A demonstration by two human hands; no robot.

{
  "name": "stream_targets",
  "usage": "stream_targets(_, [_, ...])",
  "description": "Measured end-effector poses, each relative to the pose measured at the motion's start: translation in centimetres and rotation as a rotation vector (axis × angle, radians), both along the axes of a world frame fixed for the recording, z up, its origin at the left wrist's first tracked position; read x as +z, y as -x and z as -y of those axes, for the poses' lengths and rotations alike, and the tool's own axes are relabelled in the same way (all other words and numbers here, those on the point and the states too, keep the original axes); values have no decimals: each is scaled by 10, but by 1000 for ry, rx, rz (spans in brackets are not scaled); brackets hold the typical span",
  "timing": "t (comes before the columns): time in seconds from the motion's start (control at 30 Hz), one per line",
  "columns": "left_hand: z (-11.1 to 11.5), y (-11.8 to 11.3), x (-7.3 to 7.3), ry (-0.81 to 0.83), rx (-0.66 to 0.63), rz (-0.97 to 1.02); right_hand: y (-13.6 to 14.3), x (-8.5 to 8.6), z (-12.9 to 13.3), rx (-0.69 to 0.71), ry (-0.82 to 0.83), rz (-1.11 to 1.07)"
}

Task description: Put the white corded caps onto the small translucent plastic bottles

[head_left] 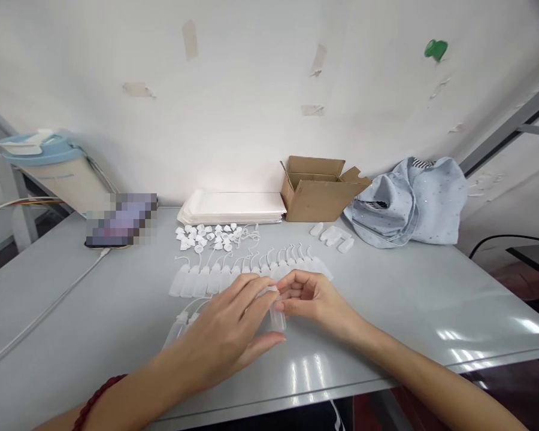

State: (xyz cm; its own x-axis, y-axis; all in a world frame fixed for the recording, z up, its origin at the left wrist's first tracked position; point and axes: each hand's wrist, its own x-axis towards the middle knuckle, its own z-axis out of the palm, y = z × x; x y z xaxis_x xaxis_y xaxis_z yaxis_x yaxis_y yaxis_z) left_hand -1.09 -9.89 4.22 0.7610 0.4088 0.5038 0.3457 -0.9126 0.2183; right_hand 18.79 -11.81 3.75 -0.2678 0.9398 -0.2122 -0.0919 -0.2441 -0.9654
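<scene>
A small translucent plastic bottle (277, 321) is held between my two hands over the table. My left hand (227, 323) is closed round it, with the thumb low at its base and the fingers across its top. At the bottle's upper right side, my right hand (309, 296) pinches with thumb and forefinger. My left fingers partly hide the bottle's top. Just behind my hands lies a row of similar bottles (203, 282) with thin white loops at their necks. More looped bottles (176, 329) lie by my left wrist, partly covered by it.
White caps (200, 247) and loose cords (250, 235) lie behind the row. Against the wall are flat white packs (238, 206), an open cardboard box (317, 200) and a blue cloth (435, 203). Several small translucent pieces (335, 235) lie before the box. A phone (126, 221) and tumbler (67, 179) stand left.
</scene>
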Motion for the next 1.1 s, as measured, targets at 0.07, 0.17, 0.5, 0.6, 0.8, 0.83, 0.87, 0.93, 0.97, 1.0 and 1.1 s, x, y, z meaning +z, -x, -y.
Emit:
stream_targets(0.07, [3,-1,0,-13,-10,-40,-1,-1,-1,29,50,-35])
stream_targets(0.17, [9,-2,1,35,-52,-58,-9,1,-6,154,168,-61])
stream_targets(0.5, [10,1,-1,288,-83,-281,-56,23,-29,275,120,224])
stream_targets(0.6, [9,3,-5,232,-78,-298,-56,22,-31,246,102,232])
stream_targets(0.8, [6,5,-2,265,-26,-430,-50,19,-29,284,125,210])
stream_targets(0.83, [5,5,-1,283,-20,-449,-50,19,-29,283,126,206])
stream_targets(0.87, [4,5,1,299,-17,-464,-50,19,-30,278,125,204])
stream_targets(0.93, [4,5,3,322,-12,-485,-50,19,-30,264,118,205])
stream_targets(0.97, [3,6,4,329,-11,-493,-51,19,-30,257,112,207])
stream_targets(1.0, [3,6,5,331,-10,-496,-51,20,-30,251,106,210])
stream_targets(1.1, [3,6,6,331,-10,-496,-52,20,-30,245,94,216])
